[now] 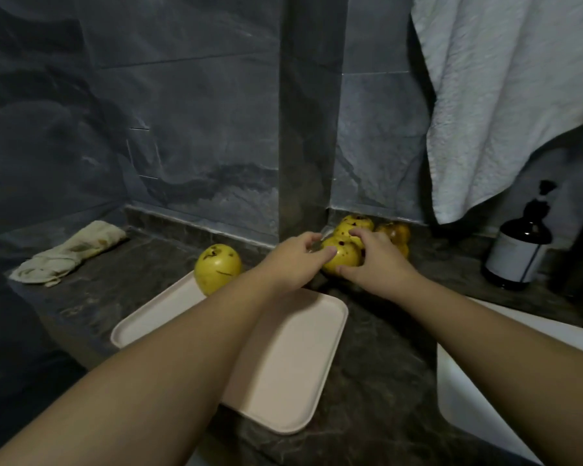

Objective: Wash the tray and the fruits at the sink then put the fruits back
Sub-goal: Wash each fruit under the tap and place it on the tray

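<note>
We reach over the pale pink tray, which lies on the dark stone countertop left of the white sink. Our left hand and right hand curl around one spotted yellow fruit in the pile of fruits at the countertop's back edge by the wall. One yellow fruit sits at the tray's far corner.
</note>
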{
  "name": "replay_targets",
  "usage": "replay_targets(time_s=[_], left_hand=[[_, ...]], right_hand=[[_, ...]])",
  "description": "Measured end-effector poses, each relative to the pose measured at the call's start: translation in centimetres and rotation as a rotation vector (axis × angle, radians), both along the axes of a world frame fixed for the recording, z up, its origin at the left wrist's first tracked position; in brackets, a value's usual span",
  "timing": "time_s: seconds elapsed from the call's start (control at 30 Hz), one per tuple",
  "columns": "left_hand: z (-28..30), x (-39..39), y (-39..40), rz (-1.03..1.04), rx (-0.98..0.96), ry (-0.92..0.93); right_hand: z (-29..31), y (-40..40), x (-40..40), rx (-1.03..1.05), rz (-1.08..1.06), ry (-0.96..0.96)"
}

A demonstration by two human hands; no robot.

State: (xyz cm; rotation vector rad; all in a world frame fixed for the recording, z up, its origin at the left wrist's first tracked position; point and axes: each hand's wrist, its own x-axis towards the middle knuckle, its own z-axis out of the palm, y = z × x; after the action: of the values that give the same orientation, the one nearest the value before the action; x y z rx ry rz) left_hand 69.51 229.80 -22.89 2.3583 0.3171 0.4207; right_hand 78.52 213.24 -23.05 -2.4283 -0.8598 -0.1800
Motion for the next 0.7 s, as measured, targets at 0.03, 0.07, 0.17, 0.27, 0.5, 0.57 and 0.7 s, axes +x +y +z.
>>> replay_targets(time_s=[0.03,0.07,0.17,0.27,0.5,0.57,0.7], left_hand=[[-0.5,0.7,-0.2,0.005,0.006,0.012],[-0.8,1.4,-0.3,0.010,0.002,0.018],[-1.7,3.1,-0.1,0.017,-0.052,0.038],[-2.5,4.0,0.2,0.006,-0.118,0.044],[-2.4,4.0,-0.7,0.068,-0.232,-0.025],[-1.9,3.7,-1.5,0.073,-0.246,-0.047],[-0.3,3.4,-4.1,0.043,-0.294,-0.070]], right_hand=[[-0.4,0.1,0.4,0.006,-0.012,0.019],[-0.7,0.2,0.8,0.010,-0.022,0.037],[-1.7,0.9,1.9,-0.014,-0.049,0.082],[-2.4,1.6,2.7,-0.034,-0.055,0.107],[-2.8,1.8,3.2,0.052,-0.028,0.107],[-2.7,1.0,2.9,0.107,-0.016,0.104],[-2.4,-2.7,2.6,0.206,0.000,0.106]])
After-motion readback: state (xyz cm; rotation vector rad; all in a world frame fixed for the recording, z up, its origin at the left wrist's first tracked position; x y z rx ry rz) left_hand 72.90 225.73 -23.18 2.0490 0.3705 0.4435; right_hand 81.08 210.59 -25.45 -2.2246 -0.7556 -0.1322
